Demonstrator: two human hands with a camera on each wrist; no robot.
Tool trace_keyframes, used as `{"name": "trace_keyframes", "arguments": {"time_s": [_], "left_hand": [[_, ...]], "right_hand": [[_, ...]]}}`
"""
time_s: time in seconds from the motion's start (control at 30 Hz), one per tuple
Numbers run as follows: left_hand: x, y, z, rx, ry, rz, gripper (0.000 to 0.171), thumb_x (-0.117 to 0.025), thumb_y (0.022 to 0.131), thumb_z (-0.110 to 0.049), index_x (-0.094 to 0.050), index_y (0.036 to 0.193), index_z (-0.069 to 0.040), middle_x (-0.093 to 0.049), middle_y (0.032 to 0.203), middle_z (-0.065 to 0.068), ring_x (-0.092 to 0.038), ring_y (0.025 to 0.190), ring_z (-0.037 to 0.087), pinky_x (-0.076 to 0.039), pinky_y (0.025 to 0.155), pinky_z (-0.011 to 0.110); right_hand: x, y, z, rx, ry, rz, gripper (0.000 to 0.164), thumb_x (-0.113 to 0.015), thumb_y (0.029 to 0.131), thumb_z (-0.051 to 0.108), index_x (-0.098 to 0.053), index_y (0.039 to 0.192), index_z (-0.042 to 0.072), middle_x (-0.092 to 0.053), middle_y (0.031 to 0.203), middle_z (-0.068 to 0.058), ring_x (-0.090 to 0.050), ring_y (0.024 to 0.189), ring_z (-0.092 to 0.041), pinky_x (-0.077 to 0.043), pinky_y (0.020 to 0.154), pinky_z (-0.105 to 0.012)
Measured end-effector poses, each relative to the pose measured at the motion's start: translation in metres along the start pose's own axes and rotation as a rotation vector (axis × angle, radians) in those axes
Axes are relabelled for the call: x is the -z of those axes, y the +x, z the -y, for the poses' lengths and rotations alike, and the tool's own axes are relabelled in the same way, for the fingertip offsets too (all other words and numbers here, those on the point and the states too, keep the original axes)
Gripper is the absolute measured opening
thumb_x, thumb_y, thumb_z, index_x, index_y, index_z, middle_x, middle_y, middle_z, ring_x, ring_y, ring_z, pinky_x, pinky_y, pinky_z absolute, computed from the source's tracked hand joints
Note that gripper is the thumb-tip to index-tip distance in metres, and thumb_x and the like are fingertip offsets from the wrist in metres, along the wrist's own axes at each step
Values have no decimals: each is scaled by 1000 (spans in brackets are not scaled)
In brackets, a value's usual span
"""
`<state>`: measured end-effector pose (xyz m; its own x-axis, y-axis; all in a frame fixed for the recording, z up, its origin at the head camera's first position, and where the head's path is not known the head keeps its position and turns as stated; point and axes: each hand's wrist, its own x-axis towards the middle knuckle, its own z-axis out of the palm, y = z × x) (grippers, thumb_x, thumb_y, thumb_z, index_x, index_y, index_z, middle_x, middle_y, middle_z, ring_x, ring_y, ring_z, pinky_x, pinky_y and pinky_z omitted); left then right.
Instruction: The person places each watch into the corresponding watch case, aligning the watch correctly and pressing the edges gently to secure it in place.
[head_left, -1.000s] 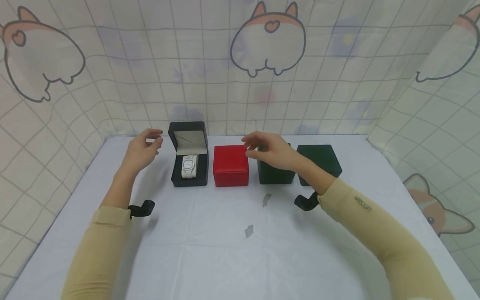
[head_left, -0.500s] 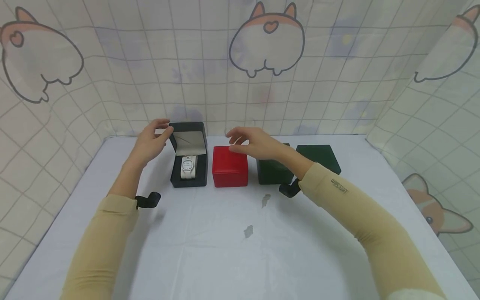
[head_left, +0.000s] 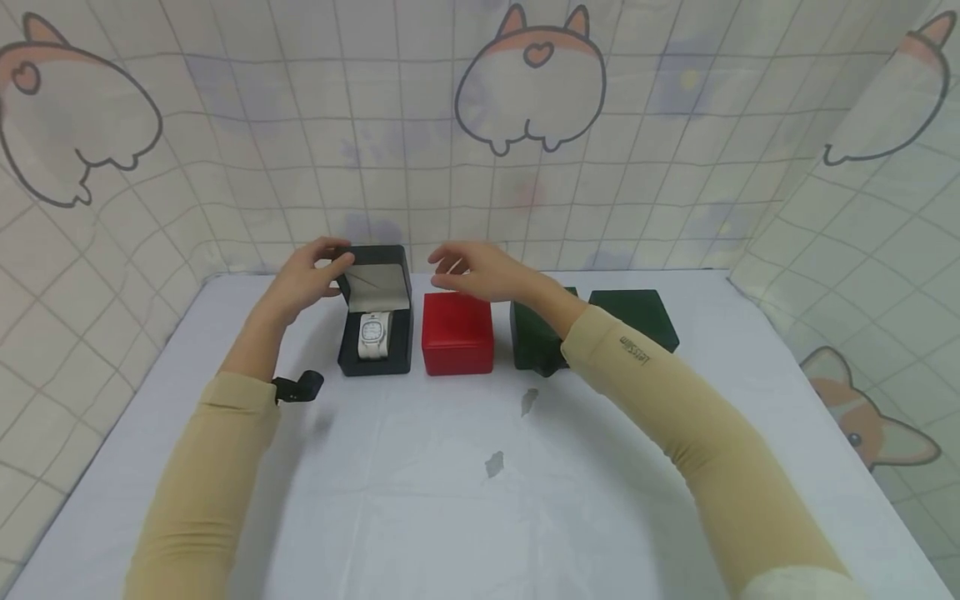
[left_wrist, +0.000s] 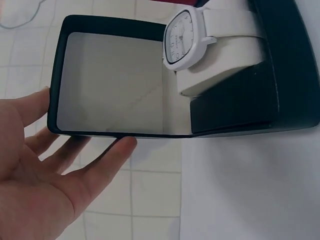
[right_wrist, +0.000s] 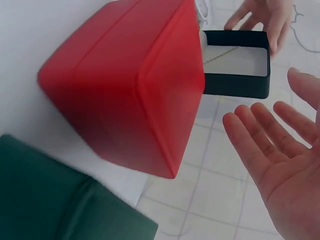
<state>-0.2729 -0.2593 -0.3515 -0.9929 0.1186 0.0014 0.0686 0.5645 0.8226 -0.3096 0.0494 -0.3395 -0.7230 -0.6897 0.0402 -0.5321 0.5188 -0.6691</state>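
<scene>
A black watch box stands with its lid raised at the back of the table, and a white wristwatch sits on its cushion. My left hand is at the left side of the raised lid, and its fingertips touch the lid's edge. The fingers extend loosely, some passing behind the lid. My right hand hovers above and behind the red box, apart from it. In the right wrist view its fingers are spread in the air, palm facing the open lid, holding nothing.
Two dark green boxes stand right of the red one: a nearer green box, partly under my right forearm, and a farther green box. A white cloth covers the table. Patterned curtains rise behind and at both sides.
My left hand has moved right and reached the lid of the watch box. My right hand has moved left, from above the nearer green box to above the red box. The boxes stay put.
</scene>
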Motion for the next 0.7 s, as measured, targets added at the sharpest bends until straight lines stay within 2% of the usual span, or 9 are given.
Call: {"name": "trace_keyframes", "arguments": {"time_s": [0.37, 0.57, 0.7], "left_hand": [[6, 3, -7, 12, -20, 100, 51, -51, 110, -24, -39, 155, -4, -26, 159, 26, -39, 140, 44, -48, 104, 54], [8, 5, -8, 27, -41, 126, 49, -54, 109, -21, -42, 153, -4, -30, 159, 25, -42, 138, 44, -48, 104, 54], [9, 4, -8, 32, -61, 134, 48, -55, 108, -20, -43, 151, -3, -32, 158, 25, -43, 136, 42, -47, 104, 55]], "right_hand": [[-9, 26, 10, -47, 11, -21, 57, -64, 101, 32, -45, 151, 12, -54, 145, -11, -60, 123, -24, -57, 86, -26], [-17, 42, 15, -45, 25, -24, 60, -57, 105, 33, -40, 156, 7, -47, 154, -14, -56, 131, -27, -51, 101, -35], [-26, 51, 20, -42, 2, -48, 55, -51, 108, 36, -44, 153, 5, -50, 151, -12, -54, 133, -26, -45, 108, -36]]}}
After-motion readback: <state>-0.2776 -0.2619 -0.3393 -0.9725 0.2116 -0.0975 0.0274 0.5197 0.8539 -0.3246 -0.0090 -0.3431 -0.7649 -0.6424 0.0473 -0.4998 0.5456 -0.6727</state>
